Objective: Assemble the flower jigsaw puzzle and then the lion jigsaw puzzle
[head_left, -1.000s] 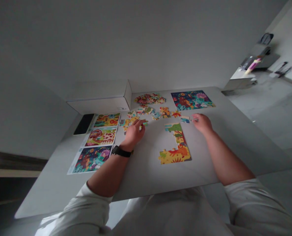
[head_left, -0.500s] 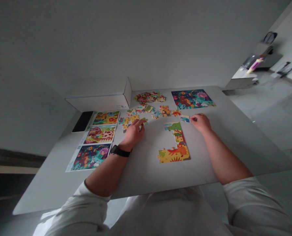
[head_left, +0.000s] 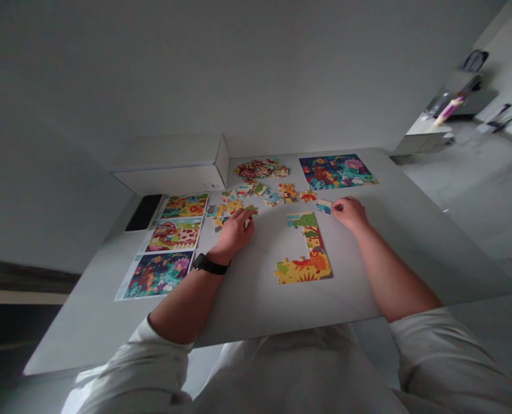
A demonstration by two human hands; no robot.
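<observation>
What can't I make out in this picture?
In the head view:
1. Whatever lies beneath the left hand: the hand covers it.
2. Whether the right hand grips the blue piece: the contact is too small.
3. Lower pieces in the pile: upper ones hide them.
4. The watch display: too small to read.
5. The right sleeve: cut off by the bottom edge.

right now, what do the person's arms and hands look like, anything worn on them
The left hand and right hand wear no gloves. Pale, loose sleeves end around the elbows; a black watch with a dark, squarish face is strapped at the left wrist.
</observation>
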